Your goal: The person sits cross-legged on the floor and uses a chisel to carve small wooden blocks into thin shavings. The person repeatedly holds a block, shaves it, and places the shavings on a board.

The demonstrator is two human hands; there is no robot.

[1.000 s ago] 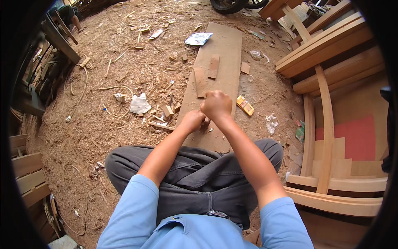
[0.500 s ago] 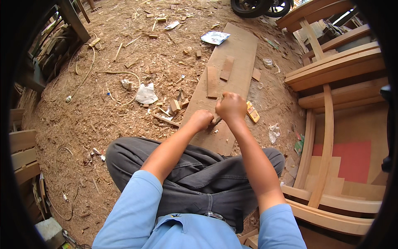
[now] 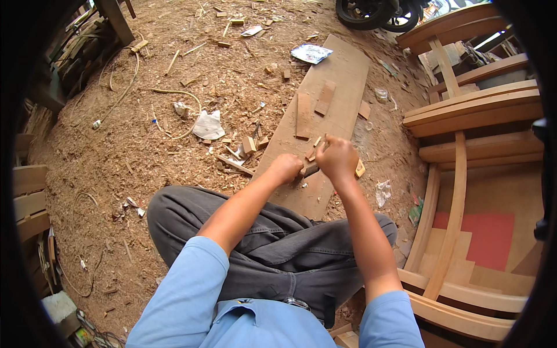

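My left hand (image 3: 285,168) is a closed fist low over a long flat wooden board (image 3: 342,64) lying on the ground before my crossed legs. To its right, my right hand (image 3: 337,158) is also closed, with its knuckles turned up. A dark, narrow piece (image 3: 311,170) shows in the gap between the two fists; its kind and which hand grips it are unclear. Small wood offcuts (image 3: 314,148) lie beside my right hand. Farther up the board rest two flat wooden strips, one longer (image 3: 303,116) and one shorter (image 3: 325,97). My fingers hide whatever they hold.
A yellow object (image 3: 360,168) lies partly behind my right hand. Wooden frames (image 3: 464,110) stand along the right. Shavings, offcuts, a cable (image 3: 197,107) and a white mask-like piece (image 3: 209,125) litter the ground left of the board. A silvery packet (image 3: 311,53) overlaps the board's far end.
My right hand has moved right and slightly nearer me, away from my left fist. Small offcuts and more of the dark piece now show between them. The whole view has shifted slightly.
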